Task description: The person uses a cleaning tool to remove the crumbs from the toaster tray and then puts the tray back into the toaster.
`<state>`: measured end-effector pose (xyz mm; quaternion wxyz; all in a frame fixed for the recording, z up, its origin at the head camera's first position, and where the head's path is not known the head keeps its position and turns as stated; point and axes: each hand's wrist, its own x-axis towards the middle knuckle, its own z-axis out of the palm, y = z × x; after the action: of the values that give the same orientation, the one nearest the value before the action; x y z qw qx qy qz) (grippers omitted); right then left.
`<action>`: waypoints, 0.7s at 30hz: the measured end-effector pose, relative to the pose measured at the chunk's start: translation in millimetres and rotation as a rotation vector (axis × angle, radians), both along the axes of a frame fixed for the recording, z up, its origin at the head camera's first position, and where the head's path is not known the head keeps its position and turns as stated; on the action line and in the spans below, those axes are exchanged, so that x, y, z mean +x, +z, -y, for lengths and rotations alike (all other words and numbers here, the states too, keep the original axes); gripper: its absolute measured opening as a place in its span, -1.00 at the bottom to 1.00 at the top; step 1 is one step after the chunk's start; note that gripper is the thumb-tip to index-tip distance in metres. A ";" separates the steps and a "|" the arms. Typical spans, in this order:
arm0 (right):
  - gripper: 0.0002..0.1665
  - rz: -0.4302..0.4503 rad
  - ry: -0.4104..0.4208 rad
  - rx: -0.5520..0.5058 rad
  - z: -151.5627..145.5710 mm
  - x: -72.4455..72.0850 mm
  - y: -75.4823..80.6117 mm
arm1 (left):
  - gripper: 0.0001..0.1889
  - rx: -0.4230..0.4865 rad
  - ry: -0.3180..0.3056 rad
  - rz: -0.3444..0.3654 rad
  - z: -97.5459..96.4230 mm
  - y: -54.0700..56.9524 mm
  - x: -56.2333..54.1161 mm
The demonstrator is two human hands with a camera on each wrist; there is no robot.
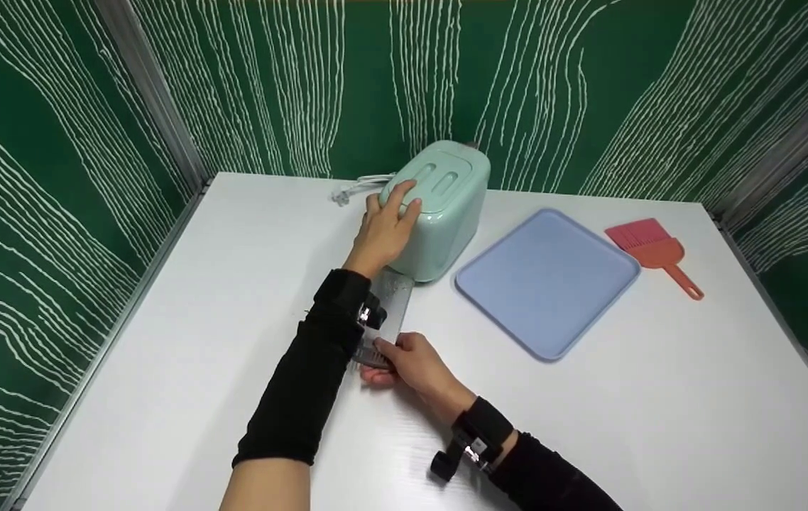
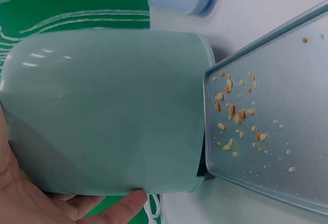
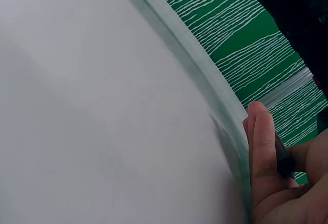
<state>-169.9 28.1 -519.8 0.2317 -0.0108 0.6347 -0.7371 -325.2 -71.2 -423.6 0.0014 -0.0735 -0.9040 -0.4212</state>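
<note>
A mint-green toaster stands at the back of the white table. My left hand rests on its top near corner, with fingers spread over the top and left side; in the left wrist view its fingertips lie along the toaster's side. From the toaster's base a grey metal crumb tray sticks out toward me. Brown and pale crumbs lie on it near the toaster. My right hand pinches the tray's near end, thumb above and fingers below. In the right wrist view the right hand holds a dark edge.
To the right lies a light-blue tray. Beyond it are a pink brush and an orange dustpan, nested together. A white power cord lies behind the toaster at left. Green walls with white lines surround the table.
</note>
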 end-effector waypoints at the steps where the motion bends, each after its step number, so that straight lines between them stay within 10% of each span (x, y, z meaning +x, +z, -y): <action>1: -0.74 -0.002 0.006 0.008 -0.9 0.7 1.0 | -0.42 -0.002 0.001 0.002 -0.4 0.2 -0.3; 21: -0.71 -0.019 0.048 0.075 -36.1 7.7 14.8 | -0.44 0.015 0.012 -0.020 -0.3 0.0 0.9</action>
<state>-162.1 64.2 -505.0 0.2432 -0.0243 0.6637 -0.7069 -324.3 -70.9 -423.6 0.0137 -0.0722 -0.9012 -0.4271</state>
